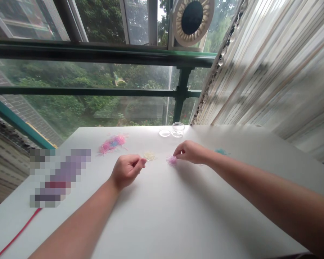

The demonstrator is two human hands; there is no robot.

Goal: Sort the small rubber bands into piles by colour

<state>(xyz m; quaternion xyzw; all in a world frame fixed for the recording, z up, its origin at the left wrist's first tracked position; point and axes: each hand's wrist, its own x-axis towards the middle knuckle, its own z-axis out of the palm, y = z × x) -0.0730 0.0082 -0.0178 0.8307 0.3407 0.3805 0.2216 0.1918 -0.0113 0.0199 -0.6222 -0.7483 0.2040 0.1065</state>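
Note:
My left hand (128,171) is closed, thumb pressed against the curled fingers, just left of a small pile of pale yellow bands (149,156). Whatever it grips is too small to make out. At a little heap of purple bands (172,160), my right hand (189,151) reaches in from the right with its fingertips pinched at the heap's upper edge. Between those fingertips I cannot see clearly. Teal bands (221,151) lie beyond my right forearm, partly hidden by it. The bands look like thin little rubber loops.
A larger pile of pink and blue bands (113,144) lies at the back left of the white table (156,219). At the far edge stand a clear round tub (178,130) and a shallow clear lid (164,133). A blurred-out object (61,178) with a red cord (18,232) is at left.

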